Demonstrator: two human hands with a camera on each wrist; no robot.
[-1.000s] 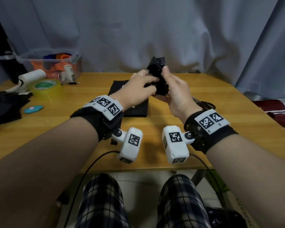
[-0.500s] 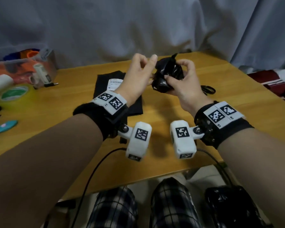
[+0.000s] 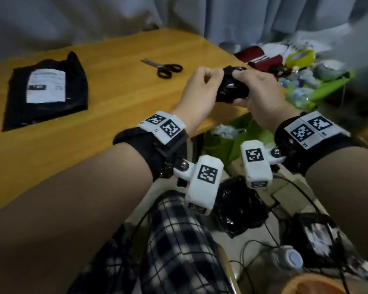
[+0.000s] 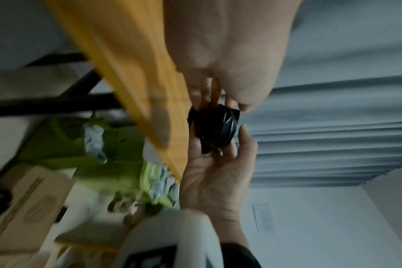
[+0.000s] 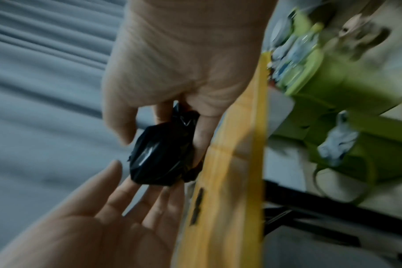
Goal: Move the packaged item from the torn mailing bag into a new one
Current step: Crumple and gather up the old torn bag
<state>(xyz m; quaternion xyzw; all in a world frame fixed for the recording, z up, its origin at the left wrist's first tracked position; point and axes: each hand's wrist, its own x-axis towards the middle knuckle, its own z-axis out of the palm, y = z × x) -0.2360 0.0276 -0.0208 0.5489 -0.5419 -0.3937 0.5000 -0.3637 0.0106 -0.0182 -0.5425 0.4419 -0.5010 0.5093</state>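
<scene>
I see both hands raised over the right edge of the surface (image 3: 119, 85), at about 1 o'clock in the head view, working one crumpled wad of black plastic (image 3: 232, 85). My left hand (image 3: 200, 90) pinches its left end, fingers curled. My right hand (image 3: 261, 92) wraps it from the right, thumb on top.

The left wrist view adds the underside: the right hand's fingers (image 4: 246, 139) cup the wad from below. The right wrist view shows the left hand's fingertips (image 5: 131, 183) touching the wad's near end, palm open toward the camera.

Only the head view shows the flat black mailing bag (image 3: 49, 92) with a white label lying at 10 o'clock on the surface, scissors (image 3: 164, 67) at 12 o'clock, well apart from both hands. A green bin (image 3: 319, 92) sits off the edge at 2 o'clock.
</scene>
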